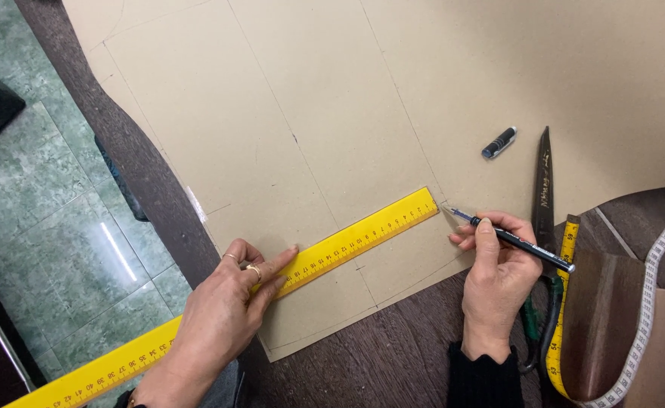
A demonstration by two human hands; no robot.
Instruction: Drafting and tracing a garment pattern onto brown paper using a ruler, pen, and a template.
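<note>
left hand (223, 313): we've got it spread flat, pinning the yellow ruler (347, 242), stiff but probably slidey on the brown paper (332, 98)
right hand (497, 264): pinching the pen (517, 242) mid-barrel, light

The left hand (223, 313) lies flat, palm down, fingers stretched forward and slightly spread, with rings on two of them. Its wrist runs back toward the lower left. The right hand (495, 276) is curled in a writing grip, thumb and forefinger pinched together, the other fingers tucked beneath. Its wrist comes straight up from below in a dark sleeve (485, 378).
</note>
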